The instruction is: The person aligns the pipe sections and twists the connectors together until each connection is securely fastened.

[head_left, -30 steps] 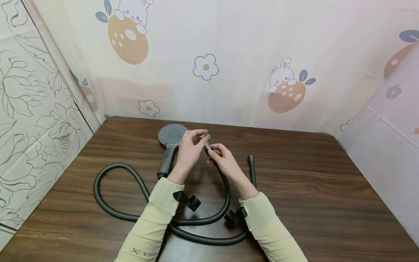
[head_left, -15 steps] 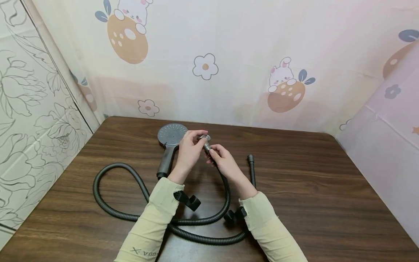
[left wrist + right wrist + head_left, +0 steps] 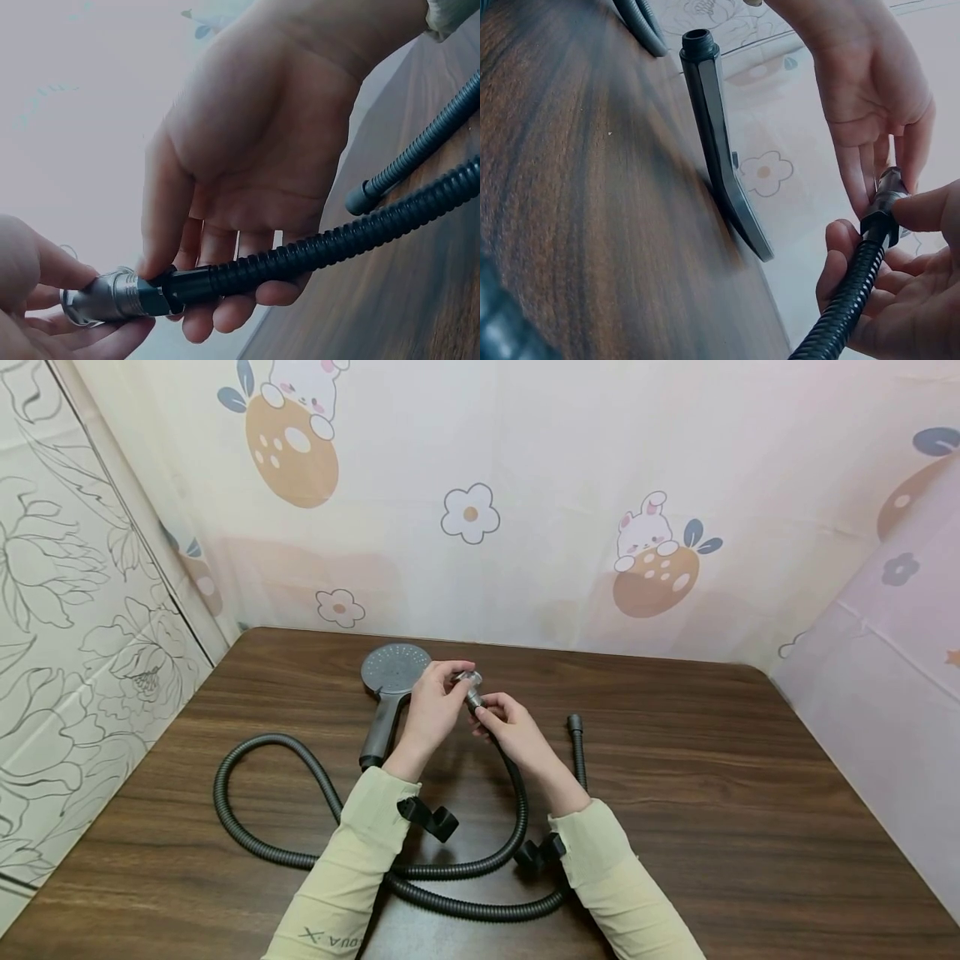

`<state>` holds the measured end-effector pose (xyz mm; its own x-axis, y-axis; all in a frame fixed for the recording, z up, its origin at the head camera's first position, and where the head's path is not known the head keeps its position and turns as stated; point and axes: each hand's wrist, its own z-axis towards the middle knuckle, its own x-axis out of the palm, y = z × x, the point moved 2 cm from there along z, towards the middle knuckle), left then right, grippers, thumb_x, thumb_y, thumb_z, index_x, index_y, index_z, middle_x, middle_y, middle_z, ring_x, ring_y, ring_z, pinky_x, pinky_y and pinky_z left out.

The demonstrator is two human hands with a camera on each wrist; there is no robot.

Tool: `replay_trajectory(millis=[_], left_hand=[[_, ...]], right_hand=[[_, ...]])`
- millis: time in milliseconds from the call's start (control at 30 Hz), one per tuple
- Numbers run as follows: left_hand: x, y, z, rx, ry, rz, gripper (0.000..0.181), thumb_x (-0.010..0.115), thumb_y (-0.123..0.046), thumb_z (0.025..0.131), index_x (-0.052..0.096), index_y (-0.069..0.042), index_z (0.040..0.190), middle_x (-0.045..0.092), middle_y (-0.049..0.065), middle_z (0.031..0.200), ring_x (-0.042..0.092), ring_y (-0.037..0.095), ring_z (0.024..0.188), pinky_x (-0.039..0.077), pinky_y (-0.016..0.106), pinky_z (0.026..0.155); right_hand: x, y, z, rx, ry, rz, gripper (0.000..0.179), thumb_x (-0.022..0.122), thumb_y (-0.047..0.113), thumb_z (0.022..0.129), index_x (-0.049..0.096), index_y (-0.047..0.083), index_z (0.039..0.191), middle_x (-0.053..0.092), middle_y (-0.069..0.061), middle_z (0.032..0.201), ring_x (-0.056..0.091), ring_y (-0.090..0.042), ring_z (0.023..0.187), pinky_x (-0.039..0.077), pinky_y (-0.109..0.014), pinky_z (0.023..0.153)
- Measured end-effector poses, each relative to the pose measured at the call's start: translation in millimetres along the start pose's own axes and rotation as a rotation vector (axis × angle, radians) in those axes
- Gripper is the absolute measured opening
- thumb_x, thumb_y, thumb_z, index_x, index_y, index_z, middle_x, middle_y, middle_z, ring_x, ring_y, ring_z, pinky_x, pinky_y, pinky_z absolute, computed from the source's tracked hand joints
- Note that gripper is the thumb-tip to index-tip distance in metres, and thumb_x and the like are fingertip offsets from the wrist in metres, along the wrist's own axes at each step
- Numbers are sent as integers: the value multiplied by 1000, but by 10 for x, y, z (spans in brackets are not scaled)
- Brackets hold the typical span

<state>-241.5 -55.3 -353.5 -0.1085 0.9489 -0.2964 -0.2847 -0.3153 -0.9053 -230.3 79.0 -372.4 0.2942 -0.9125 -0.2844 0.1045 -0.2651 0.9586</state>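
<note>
My left hand point(image 3: 433, 706) pinches a silvery metal connector point(image 3: 112, 296) between thumb and fingers. Just below it, my right hand point(image 3: 516, 733) grips the black collar point(image 3: 191, 285) at one end of a ribbed hose point(image 3: 517, 810), thumb on the collar. Connector and collar sit end to end in line; how far they are threaded together cannot be seen. Left of the hands, a grey shower head point(image 3: 393, 670) lies on the table, spray face up. Its handle's threaded end point(image 3: 699, 43) is bare in the right wrist view.
The hose loops over the wooden table point(image 3: 712, 793) and passes under both forearms. Its other end point(image 3: 575, 724) lies right of my right hand. Black wrist mounts point(image 3: 429, 819) hang close to the hose. A patterned curtain point(image 3: 555, 485) stands behind the table's far edge.
The metal connector and the left fingers have tilted and sunk very slightly. Both hands keep the same hold, and the shower head and hose loops stay put.
</note>
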Motion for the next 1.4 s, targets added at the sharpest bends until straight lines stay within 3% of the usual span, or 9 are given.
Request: replay_trajectory(millis=[233,433,600,867,1167,1400], left_hand=[[-12,-10,-5,6,-17,65,23,55,-12,90,63,-7,111,58,10,107,59,21,87,47,31,67],[-7,18,-17,-47,-21,14,22,54,-13,91,54,-6,112,58,11,113,63,23,94,49,33,68],[0,40,-25,-48,-34,24,16,55,-14,91,53,-6,105,56,12,109,64,23,88,47,29,60],[-10,94,-10,-37,-58,89,14,58,-16,89,57,-8,100,60,7,97,57,20,75,42,28,58],[-35,129,18,-40,-41,46,15,61,-14,87,58,-5,99,65,10,99,64,22,85,49,34,67],[-23,149,10,-31,-42,69,12,60,-12,87,59,-6,98,65,10,94,54,19,68,40,25,55]], right_hand=[[-7,-13,-2,-4,7,-25,28,44,9,95,44,-5,119,58,-28,107,61,-24,85,48,-38,74],[1,-48,22,12,4,-34,29,44,2,92,43,-6,120,57,-28,109,61,-23,85,48,-40,75],[-1,-71,31,12,5,-44,30,43,-1,91,43,-6,120,57,-27,108,60,-24,86,48,-41,77],[0,-77,28,1,3,-66,31,44,-2,89,43,-7,120,58,-27,107,61,-26,85,49,-37,74],[2,-91,29,5,-15,-95,33,45,-3,89,44,-7,122,54,-27,109,62,-30,88,50,-39,75],[-9,-73,3,56,-37,-172,32,50,3,90,47,-2,121,57,-20,107,61,-31,91,51,-39,75]])
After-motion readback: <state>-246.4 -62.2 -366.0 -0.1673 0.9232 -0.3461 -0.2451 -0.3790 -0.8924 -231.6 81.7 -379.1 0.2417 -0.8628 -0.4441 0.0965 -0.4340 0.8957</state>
